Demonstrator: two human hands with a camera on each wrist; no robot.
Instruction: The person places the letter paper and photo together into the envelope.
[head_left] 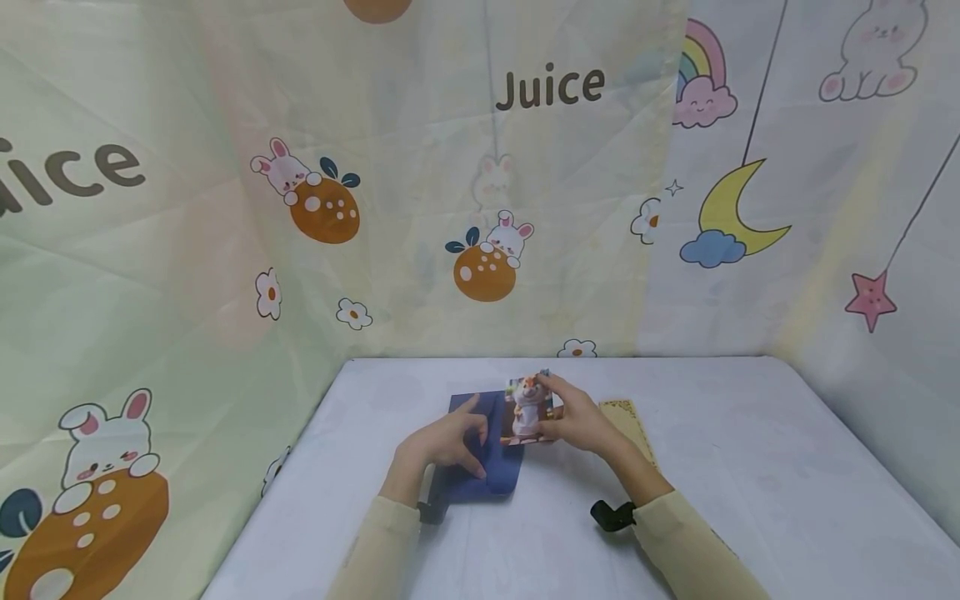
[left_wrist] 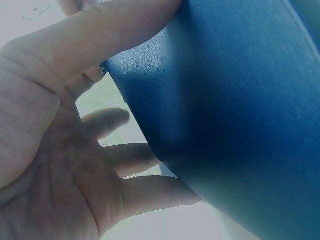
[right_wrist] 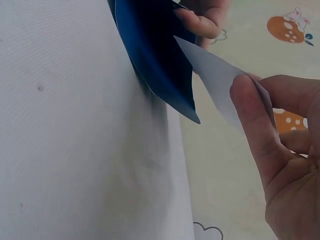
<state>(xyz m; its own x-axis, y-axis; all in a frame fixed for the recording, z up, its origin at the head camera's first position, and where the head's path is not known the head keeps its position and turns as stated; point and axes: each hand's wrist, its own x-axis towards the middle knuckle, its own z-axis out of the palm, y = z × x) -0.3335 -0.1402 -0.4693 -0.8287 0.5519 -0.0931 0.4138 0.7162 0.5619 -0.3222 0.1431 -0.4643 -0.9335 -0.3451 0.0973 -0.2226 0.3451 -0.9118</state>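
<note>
A dark blue paper envelope (head_left: 502,479) is held up off the white table by my left hand (head_left: 446,440). In the left wrist view the thumb lies over the near face of the envelope (left_wrist: 240,100), with fingers behind its edge. My right hand (head_left: 581,417) pinches a small picture card (head_left: 525,415) showing a furry cartoon-like animal, just right of the envelope. The right wrist view shows the card's plain white back (right_wrist: 215,82); one corner overlaps the open side of the envelope (right_wrist: 145,55). Whether that corner is inside cannot be told.
A gold patterned strip of paper or card (head_left: 628,417) lies on the white table (head_left: 750,467), partly behind the right forearm. Dark wrist-worn pieces (head_left: 612,516) sit at both cuffs. Printed fabric with rabbits and oranges (head_left: 420,167) hangs behind and beside the table.
</note>
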